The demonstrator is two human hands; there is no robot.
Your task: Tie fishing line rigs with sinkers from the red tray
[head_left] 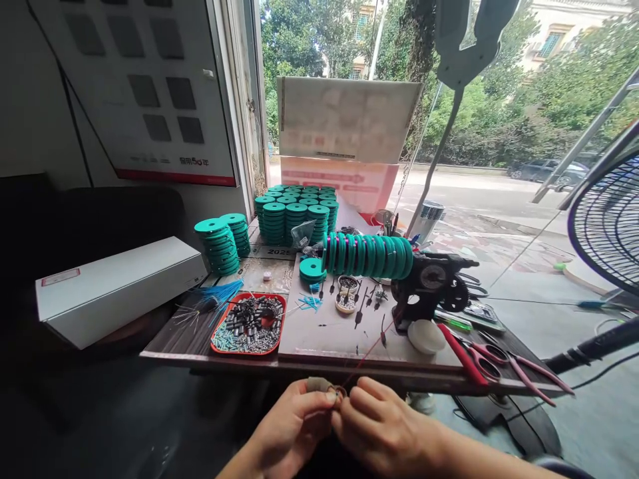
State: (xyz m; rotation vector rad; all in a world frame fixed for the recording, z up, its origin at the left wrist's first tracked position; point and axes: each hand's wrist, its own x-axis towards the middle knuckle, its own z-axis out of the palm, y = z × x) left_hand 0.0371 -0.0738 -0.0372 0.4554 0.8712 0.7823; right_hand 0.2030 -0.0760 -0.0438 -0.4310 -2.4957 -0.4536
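My left hand [292, 426] and my right hand [382, 426] meet just below the near edge of the work table [319, 362]. Both are pinched together on a small ring-like piece [339, 392] at the end of a thin red line [372, 349]. That line runs up to the black winding machine [429, 289]. A row of green spools [367, 255] lies on its side left of the machine. The left thumb wears a pale wrap.
A red tray [249, 324] of small dark and blue parts sits at the left. Stacks of green spools [294, 213] stand behind, before a cardboard box [344, 143]. Red scissors [479, 359], a white box [117, 286] and a fan [606, 219] lie around.
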